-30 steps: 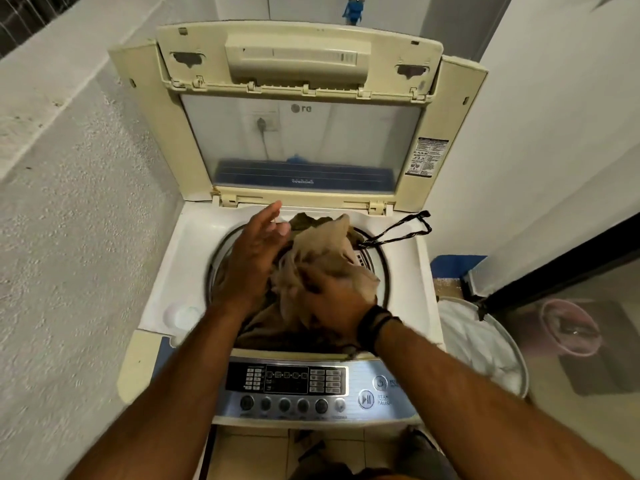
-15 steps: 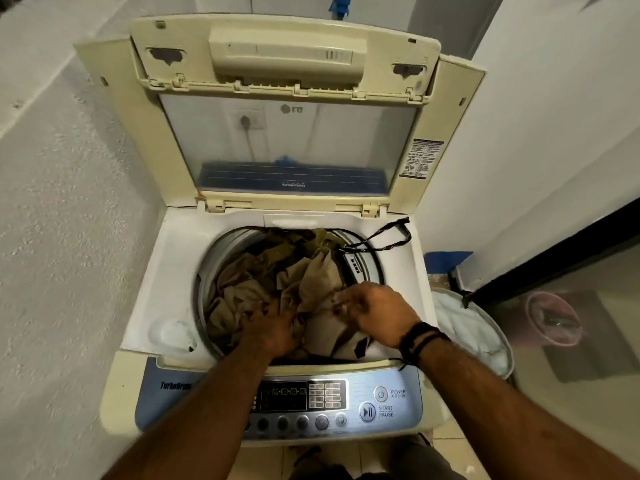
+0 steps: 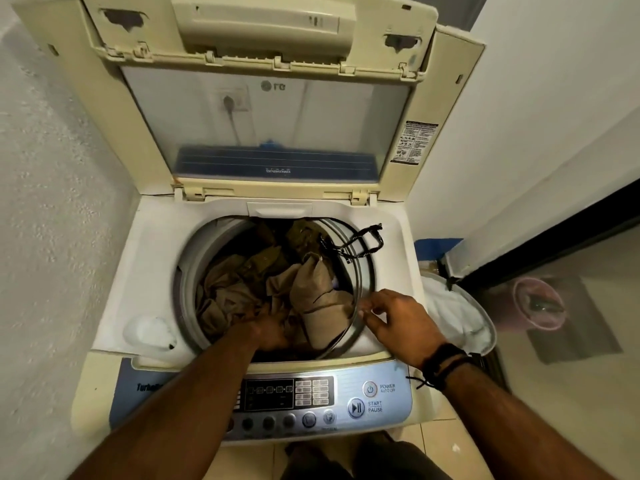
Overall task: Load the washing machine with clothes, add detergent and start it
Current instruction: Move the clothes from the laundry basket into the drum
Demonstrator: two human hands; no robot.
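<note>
I see the washer [image 3: 242,278] with its lid [image 3: 266,109] raised upright against the back wall. The drum [image 3: 194,258] holds a heap of tan and olive clothes [image 3: 242,282]. One rolled tan piece [image 3: 320,296] stands at the right side of the heap, leaning against the drum rim.

My left hand [image 3: 268,327] is down inside the drum, pressed into the clothes at the front of the heap. Its fingers are buried in the fabric; I cannot tell whether they grip or lie flat.

My right hand [image 3: 398,320] is over the drum's right rim, just beside the rolled piece. Its fingers are loosely curled and slightly apart; thumb and forefinger are close together, holding nothing I can make out. A dark band [image 3: 445,363] sits on that wrist.

A black cord [image 3: 363,240] lies looped across the rim at the back right, partly on the white top deck.

The control panel [image 3: 311,400] faces me, with the start button [image 3: 356,407] at its right. A basket [image 3: 460,317] with white lining stands right of the washer.
</note>
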